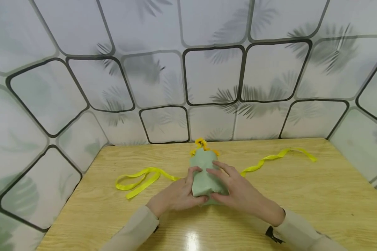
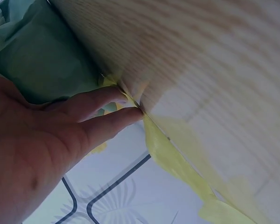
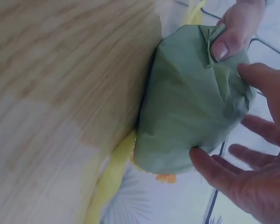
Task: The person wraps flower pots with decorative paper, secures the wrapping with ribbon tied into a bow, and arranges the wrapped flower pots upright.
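A small bouquet wrapped in pale green paper [image 1: 205,164] lies on the table, yellow flowers [image 1: 200,142] showing at its far end. My left hand [image 1: 180,195] holds its left side, the thumb pressing the folded near end. In the left wrist view, two fingers [image 2: 114,126] reach down to the tabletop beside a yellow ribbon [image 2: 172,161]. My right hand [image 1: 240,190] is spread along the right side, fingertips touching the paper [image 3: 191,102]. The ribbon runs out from both sides of the bouquet; its middle is hidden.
The ribbon's left part [image 1: 149,170] is looped on the wooden table [image 1: 91,216]. Its right part [image 1: 268,158] stretches toward the back right. A patterned wall covering [image 1: 213,76] rises behind the table's far edge and along both sides.
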